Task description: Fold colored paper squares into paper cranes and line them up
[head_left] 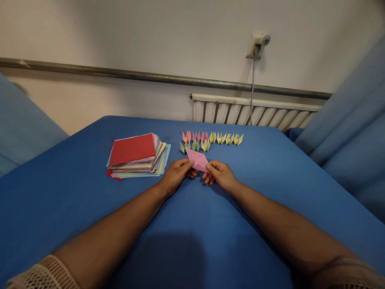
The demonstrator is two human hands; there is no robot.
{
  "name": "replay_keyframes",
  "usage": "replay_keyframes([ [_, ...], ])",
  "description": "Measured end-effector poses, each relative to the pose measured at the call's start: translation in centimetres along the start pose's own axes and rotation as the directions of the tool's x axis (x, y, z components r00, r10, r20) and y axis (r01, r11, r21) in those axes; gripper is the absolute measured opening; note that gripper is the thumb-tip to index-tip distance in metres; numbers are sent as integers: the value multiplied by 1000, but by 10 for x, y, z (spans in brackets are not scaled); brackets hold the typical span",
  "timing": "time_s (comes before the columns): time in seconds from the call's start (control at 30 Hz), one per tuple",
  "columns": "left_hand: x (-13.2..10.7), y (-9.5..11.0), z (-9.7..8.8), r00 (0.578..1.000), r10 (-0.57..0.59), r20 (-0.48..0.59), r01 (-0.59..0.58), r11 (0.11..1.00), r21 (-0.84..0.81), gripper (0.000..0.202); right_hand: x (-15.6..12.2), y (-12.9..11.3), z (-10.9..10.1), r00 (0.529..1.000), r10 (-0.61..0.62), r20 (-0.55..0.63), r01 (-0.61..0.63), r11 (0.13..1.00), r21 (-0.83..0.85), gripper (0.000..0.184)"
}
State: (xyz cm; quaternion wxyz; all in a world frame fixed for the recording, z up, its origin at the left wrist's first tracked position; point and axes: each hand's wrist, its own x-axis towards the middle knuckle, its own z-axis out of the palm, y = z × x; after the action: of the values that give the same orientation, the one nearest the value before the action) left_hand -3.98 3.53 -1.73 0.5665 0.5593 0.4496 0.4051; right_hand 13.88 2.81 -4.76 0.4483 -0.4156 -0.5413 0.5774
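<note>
A pink piece of folded paper (197, 159), roughly diamond-shaped, is held up between my two hands over the blue-covered table. My left hand (179, 171) pinches its left side, thumb on top. On the lower right corner, my right hand (220, 175) grips it between thumb and curled fingers. Just beyond the paper stand two rows of small folded paper figures (221, 138) in red, pink, yellow and green. The pink paper partly covers the front row.
Left of my hands lies a thick, uneven stack of coloured paper (135, 150), a red sheet on top. The blue table cover (255, 233) reaches toward a wall with a metal rail (126, 74), a radiator (255, 102) and a plugged socket (255, 47). Blue curtains (351, 124) hang at both sides.
</note>
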Motion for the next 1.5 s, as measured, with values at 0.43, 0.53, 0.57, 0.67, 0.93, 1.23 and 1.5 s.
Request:
replay_keyframes([
  [0.43, -3, 6, 2, 995, -92, -25, 87, 983, -159, 32, -3, -1, 4, 994, -109, -21, 108, 992, -66, 28],
  [0.53, -1, 5, 1, 997, -82, -12, 79, 986, -146, 28, -2, -2, 2, 994, -93, -54, 89, 994, -70, 30],
  [0.57, -1, 5, 1, 997, -76, -9, 74, 987, -143, 27, -2, -2, 2, 995, -84, -59, 80, 995, -64, 32],
  [0.67, -1, 5, 1, 997, -72, -7, 70, 988, -135, 26, -1, -3, -1, 995, -70, -67, 68, 997, -37, 40],
  [0.93, -5, 10, 3, 997, -69, 41, 75, 980, -182, 33, -1, -2, -5, 999, -43, -21, 44, 999, 32, 46],
  [1.23, -3, 5, 1, 985, -147, -88, 117, 952, -282, 34, -3, -6, -4, 995, -95, 38, 93, 995, 41, 37],
  [1.5, -2, 5, 0, 980, -163, -115, 120, 941, -316, 33, -2, -5, -3, 996, -75, 39, 74, 997, 15, 33],
])
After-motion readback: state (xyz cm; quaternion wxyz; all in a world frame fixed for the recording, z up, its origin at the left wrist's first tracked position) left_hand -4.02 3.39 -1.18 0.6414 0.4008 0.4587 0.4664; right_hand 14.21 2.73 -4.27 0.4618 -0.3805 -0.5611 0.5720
